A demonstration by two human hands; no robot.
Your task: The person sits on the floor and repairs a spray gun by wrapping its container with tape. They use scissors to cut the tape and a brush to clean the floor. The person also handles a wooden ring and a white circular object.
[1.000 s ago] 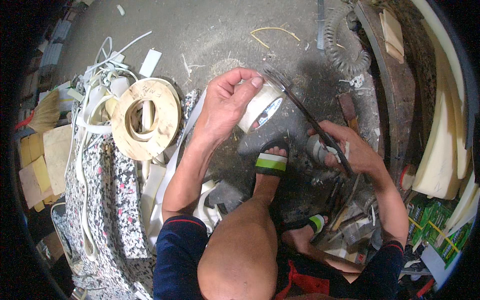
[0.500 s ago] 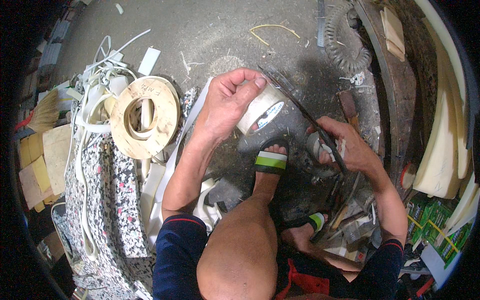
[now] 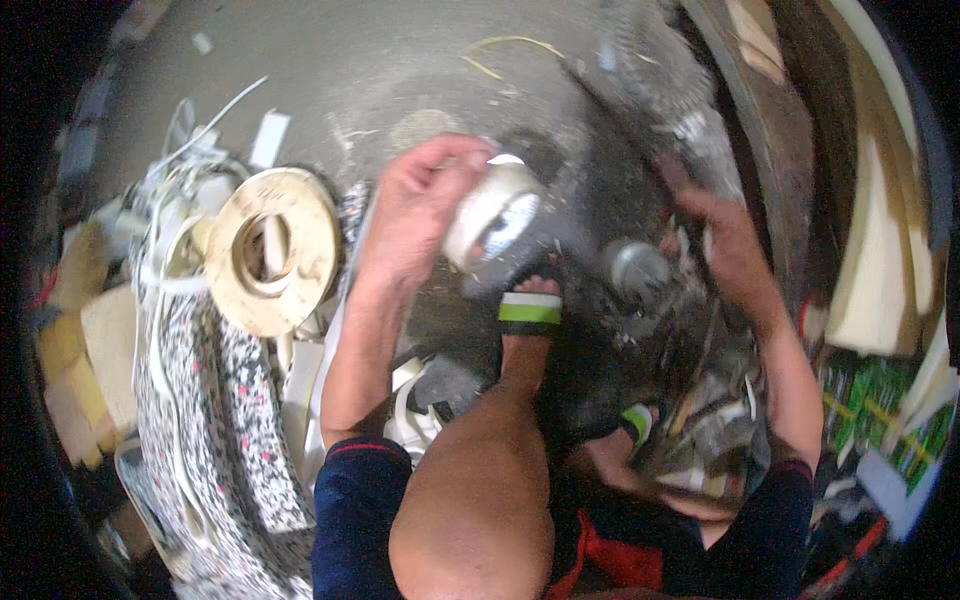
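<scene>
Grey floor (image 3: pixel 300 60) lies below; left hand (image 3: pixel 420 205) pinches a roll (image 3: pixel 488 200), probably light, smooth, best held by its rim; right hand (image 3: pixel 722 240) grips a blurred rod (image 3: pixel 590 88).

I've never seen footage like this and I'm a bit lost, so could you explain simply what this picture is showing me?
There's no machine here: someone is working bare-handed. The view comes from a wide camera worn on the head, looking down, so straight edges bend. The left hand holds a pale roll, seemingly tape. The right hand grips a long dark tool, too blurred to identify. On the grey floor beyond lies a thin yellow strip. Off to the left are a pale flat ring and speckled foam.
</scene>
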